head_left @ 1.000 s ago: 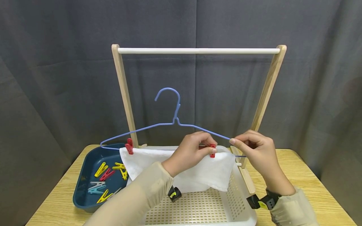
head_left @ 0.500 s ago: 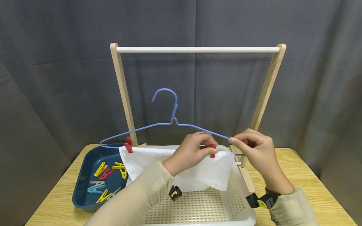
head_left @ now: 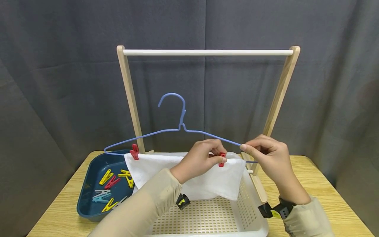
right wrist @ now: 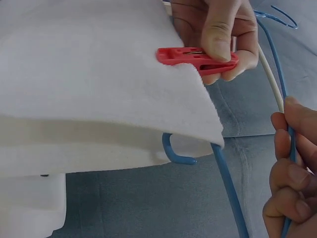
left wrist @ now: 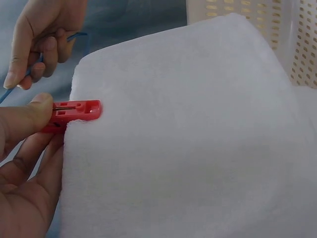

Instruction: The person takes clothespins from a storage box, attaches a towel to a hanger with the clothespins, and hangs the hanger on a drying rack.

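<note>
A white towel [head_left: 165, 168] is draped over the lower bar of a blue wire hanger [head_left: 173, 129]. My left hand [head_left: 199, 158] pinches a red clothespin [head_left: 221, 159] at the towel's top edge, right of the middle. In the left wrist view that clothespin [left wrist: 81, 110] sits across the towel's edge between thumb and fingers. My right hand [head_left: 267, 154] holds the hanger's right sloping arm between thumb and curled fingers. Another red clothespin [head_left: 134, 152] grips the towel's left top corner, away from both hands. The right wrist view shows a curled blue hook end [right wrist: 178, 154] under the towel.
A dark blue tub [head_left: 88, 197] at the left holds several yellow, red, grey and light blue clothespins. Below the towel stands a white perforated basket [head_left: 248, 204]. Behind rises a wooden rack with a white rod [head_left: 207, 52]. All rest on a wooden table [head_left: 308, 177].
The hanger's hook has shifted slightly left. Both hands keep their holds on the red clothespin and the hanger, almost unmoved.
</note>
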Demonstrator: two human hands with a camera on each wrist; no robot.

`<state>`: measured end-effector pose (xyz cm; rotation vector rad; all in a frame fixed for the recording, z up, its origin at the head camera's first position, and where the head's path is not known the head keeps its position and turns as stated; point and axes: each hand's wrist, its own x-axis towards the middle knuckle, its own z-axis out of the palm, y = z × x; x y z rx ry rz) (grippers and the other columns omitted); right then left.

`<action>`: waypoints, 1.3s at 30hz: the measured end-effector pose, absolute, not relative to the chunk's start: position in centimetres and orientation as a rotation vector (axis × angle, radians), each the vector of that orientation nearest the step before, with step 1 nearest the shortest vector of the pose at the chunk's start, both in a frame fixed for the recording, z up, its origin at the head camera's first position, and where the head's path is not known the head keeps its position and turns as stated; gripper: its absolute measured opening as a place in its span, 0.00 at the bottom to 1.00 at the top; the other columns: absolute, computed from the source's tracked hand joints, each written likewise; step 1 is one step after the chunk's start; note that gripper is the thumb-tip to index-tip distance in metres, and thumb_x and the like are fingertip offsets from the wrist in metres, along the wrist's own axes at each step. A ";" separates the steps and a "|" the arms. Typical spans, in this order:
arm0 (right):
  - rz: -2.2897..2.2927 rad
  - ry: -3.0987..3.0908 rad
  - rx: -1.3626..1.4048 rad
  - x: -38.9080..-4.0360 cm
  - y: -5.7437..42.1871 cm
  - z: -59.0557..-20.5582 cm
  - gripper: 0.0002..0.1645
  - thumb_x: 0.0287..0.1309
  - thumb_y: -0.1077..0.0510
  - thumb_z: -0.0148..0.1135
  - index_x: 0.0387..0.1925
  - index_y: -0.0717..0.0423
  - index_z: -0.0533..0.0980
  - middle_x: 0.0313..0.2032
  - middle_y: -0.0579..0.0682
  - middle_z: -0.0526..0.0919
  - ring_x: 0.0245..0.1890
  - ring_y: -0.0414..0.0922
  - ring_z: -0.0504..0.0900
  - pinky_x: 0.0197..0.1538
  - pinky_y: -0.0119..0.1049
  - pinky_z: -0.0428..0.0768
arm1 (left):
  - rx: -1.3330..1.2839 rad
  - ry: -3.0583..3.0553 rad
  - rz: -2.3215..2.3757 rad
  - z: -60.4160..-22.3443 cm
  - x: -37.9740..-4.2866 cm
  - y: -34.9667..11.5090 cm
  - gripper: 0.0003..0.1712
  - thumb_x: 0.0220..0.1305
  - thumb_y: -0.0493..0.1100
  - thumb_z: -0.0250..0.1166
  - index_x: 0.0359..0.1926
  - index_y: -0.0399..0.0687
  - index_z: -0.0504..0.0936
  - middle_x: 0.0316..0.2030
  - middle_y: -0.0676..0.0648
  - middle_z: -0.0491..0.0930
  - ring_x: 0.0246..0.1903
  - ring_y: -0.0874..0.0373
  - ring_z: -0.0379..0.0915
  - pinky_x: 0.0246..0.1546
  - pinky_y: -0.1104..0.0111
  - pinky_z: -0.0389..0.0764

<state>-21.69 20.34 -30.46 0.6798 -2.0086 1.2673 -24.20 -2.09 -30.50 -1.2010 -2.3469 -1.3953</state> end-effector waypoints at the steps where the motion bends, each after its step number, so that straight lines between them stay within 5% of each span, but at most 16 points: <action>1: 1.270 -2.009 0.679 -21.7 20.3 -30.4 0.12 0.46 0.77 0.73 0.27 0.59 0.87 0.21 0.43 0.78 0.18 0.38 0.64 0.19 0.33 0.60 | -1.205 -2.347 -1.391 -30.5 -24.3 -2.1 0.06 0.61 0.30 0.71 0.34 0.41 0.81 0.30 0.49 0.81 0.31 0.68 0.76 0.40 0.77 0.82; 39: 1.317 -2.051 0.628 -21.9 20.3 -31.3 0.05 0.51 0.71 0.75 0.27 0.61 0.86 0.22 0.43 0.78 0.19 0.37 0.66 0.20 0.33 0.63 | -1.199 -2.447 -1.281 -31.3 -24.6 -2.4 0.14 0.61 0.33 0.73 0.46 0.36 0.80 0.38 0.46 0.84 0.40 0.57 0.84 0.46 0.77 0.80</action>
